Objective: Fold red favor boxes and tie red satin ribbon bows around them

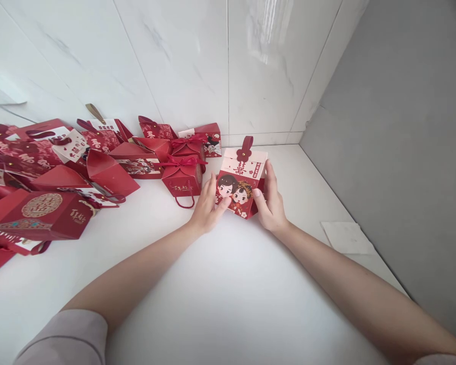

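A red and pale pink gift box (240, 175) with a cartoon couple printed on its front is held between my two hands. Its flap is fastened by a red flower tab with a strap loop (247, 147) standing up at the top. My left hand (209, 205) grips the box's left side, thumb on the lower front. On the right side, my right hand (270, 203) wraps round it with the thumb on the front edge and the fingers behind. The box's back and underside are hidden. Just left of my left hand stands a red box with a ribbon bow (183, 177).
Many red gift boxes (41, 215) crowd the left of the white table (213, 299), some overlapping, against the tiled wall (190, 61). A white paper sheet (346, 237) lies near the right edge, beside a grey surface (403, 132).
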Action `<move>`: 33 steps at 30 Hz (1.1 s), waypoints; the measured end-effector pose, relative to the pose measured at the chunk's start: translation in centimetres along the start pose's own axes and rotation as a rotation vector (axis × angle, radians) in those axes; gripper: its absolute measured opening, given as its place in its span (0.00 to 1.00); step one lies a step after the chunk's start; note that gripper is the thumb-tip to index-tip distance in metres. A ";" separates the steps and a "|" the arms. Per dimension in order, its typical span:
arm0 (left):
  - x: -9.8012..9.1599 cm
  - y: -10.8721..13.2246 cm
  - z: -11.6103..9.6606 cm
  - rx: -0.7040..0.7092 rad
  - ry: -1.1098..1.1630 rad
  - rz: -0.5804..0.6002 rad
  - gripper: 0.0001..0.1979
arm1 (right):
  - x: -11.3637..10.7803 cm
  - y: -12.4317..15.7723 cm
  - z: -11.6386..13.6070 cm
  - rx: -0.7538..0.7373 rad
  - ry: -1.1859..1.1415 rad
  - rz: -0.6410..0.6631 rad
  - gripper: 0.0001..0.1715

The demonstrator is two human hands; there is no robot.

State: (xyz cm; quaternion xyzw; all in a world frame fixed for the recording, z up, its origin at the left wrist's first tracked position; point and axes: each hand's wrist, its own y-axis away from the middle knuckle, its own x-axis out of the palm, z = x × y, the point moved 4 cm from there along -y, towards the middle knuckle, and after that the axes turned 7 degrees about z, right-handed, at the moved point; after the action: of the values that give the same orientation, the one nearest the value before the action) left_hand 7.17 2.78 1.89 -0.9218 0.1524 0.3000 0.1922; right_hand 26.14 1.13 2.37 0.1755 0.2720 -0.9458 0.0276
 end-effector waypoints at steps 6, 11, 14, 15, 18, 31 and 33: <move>0.9 1.0 -1.7 0.090 -0.168 0.006 0.66 | 0.5 0.5 0.8 -0.079 0.221 0.148 0.46; 0.8 0.4 -1.5 0.147 0.047 -0.027 0.55 | 1.2 0.4 0.7 -0.046 0.003 0.239 0.43; 0.7 -0.3 -1.0 0.191 0.312 0.050 0.47 | 1.7 0.0 0.2 0.067 -0.254 0.352 0.44; 0.7 -0.5 -1.0 0.208 0.362 0.068 0.45 | 1.9 -0.1 0.2 0.089 -0.317 0.412 0.44; 0.6 -0.7 -1.3 0.245 0.432 0.101 0.37 | 2.1 -0.1 0.4 0.075 -0.447 0.562 0.42; 0.6 -0.7 -1.2 0.166 0.602 0.122 0.31 | 2.1 -0.2 -0.1 0.102 -0.545 0.546 0.40; 0.7 -0.7 -1.2 0.157 0.615 0.136 0.32 | 2.1 -0.2 -0.1 0.101 -0.553 0.547 0.39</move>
State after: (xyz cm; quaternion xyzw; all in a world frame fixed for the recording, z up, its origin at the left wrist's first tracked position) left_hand 8.58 2.74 2.52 -0.9394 0.2872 0.0070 0.1872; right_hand 24.18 1.42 1.68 -0.0190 0.1505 -0.9273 0.3422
